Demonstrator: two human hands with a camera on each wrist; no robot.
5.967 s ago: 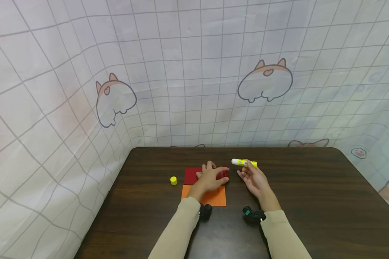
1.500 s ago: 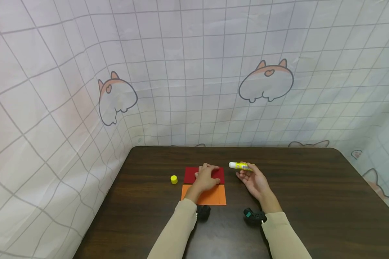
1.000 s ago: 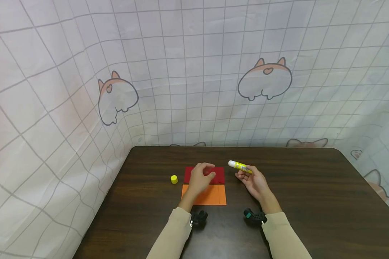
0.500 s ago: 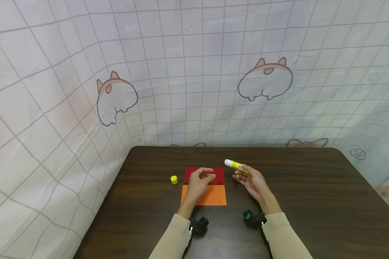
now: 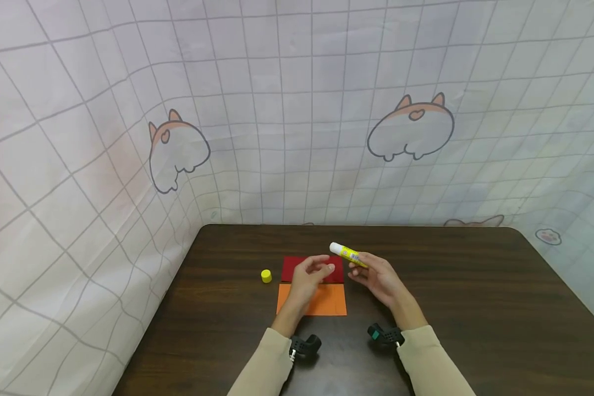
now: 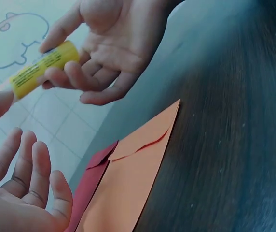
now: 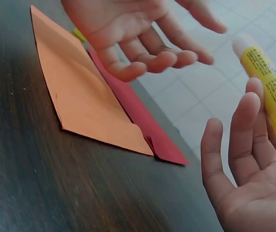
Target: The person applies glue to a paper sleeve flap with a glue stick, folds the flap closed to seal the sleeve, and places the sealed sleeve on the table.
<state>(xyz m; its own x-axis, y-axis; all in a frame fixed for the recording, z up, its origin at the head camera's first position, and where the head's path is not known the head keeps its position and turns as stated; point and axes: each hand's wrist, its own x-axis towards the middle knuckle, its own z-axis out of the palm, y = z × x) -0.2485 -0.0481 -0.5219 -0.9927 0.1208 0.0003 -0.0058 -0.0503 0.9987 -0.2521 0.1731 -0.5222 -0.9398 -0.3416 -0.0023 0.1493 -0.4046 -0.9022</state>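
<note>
My right hand [image 5: 381, 280] pinches an uncapped yellow glue stick [image 5: 347, 254] between thumb and fingers. Its white end points up and to the left, towards my left hand [image 5: 305, 280]. That left hand hovers over two envelopes with fingers loosely bent and nothing in them. In the right wrist view a small gap separates its fingers from the glue stick [image 7: 268, 79]. Under it lie a red envelope [image 5: 337, 275] and, nearer me, an orange envelope [image 5: 333, 301], edge to edge. The orange one's flap [image 6: 145, 137] stands slightly raised in the left wrist view.
A yellow glue stick cap [image 5: 266, 276] stands on the dark wooden table [image 5: 218, 324], left of the envelopes. Behind the table hangs a white checked cloth [image 5: 287, 137] with cartoon corgi prints. Both wrists carry black cameras [image 5: 305, 345].
My left hand has lifted off the red envelope, which it touched earlier, and drawn back slightly. My right hand has brought the glue stick leftwards, closer to the left hand.
</note>
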